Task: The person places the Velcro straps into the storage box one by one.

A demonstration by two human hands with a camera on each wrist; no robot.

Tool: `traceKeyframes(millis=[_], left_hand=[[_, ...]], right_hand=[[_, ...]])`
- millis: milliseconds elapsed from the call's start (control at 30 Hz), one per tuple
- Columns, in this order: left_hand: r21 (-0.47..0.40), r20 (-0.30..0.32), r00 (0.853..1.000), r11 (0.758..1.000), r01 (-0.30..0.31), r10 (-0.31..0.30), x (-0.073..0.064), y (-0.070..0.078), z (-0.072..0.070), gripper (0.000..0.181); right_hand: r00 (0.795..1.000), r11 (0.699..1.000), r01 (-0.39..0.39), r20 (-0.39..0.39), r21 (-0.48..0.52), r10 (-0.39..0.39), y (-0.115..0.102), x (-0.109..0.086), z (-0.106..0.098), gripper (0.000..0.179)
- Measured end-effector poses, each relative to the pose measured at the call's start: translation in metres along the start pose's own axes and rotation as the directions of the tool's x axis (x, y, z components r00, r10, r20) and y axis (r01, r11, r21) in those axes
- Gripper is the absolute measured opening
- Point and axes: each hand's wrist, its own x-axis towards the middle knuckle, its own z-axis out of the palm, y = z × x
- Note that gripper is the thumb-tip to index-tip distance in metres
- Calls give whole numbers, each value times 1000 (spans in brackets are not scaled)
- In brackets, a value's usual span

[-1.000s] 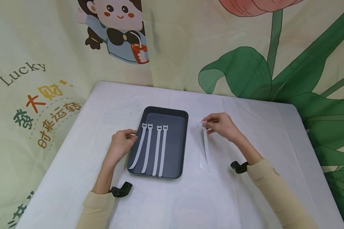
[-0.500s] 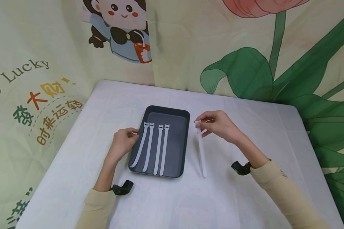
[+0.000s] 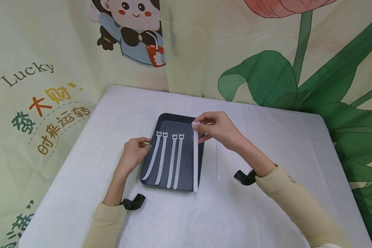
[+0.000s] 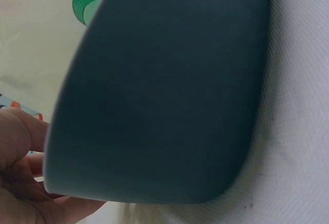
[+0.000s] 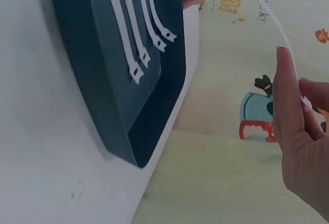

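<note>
My right hand (image 3: 221,131) pinches the slotted head of a white hook-and-loop cable tie (image 3: 196,162). The tie hangs down along the right side of a dark grey tray (image 3: 187,162), overlapping it in the head view. From the right wrist, the held cable tie (image 5: 280,26) shows as a gently bowed strip. Several matching cable ties (image 3: 161,158) lie side by side in the tray, slotted heads toward the back. At the tray's left rim, my left hand (image 3: 134,155) grips the edge, thumb over the rim. The left wrist view shows mostly the tray's outer wall (image 4: 154,90).
A faint white strip (image 3: 218,165) lies on the white tablecloth (image 3: 266,151) to the right of the tray. Behind the table hangs a printed cloth (image 3: 192,51) with a cartoon figure and large leaves.
My right hand has lifted the cable tie from the table beside the tray and carried it left to over the tray's right side. My left hand keeps its grip on the rim.
</note>
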Motion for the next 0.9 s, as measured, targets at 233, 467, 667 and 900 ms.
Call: traceKeyframes(millis=[233,467,667,900], left_hand=[[-7,12,1000,1000,6,-6,2,2,1,33],[-5,20,1000,1000,16,-15,1,2,1,33],[-8,23,1000,1000,21,-21,1,2,-1,33],[-13,26,999,1000,28,-28,0,1,-2,33]], right_hand=[[999,998,12,-37,68,-9,7,16,13,18],[997,986,-43,-59,160,53,31,29,21,21],[996,985,-64,-53,160,73,47,34,26,23],[995,987,-89,-42,131,95,63,40,35,21]])
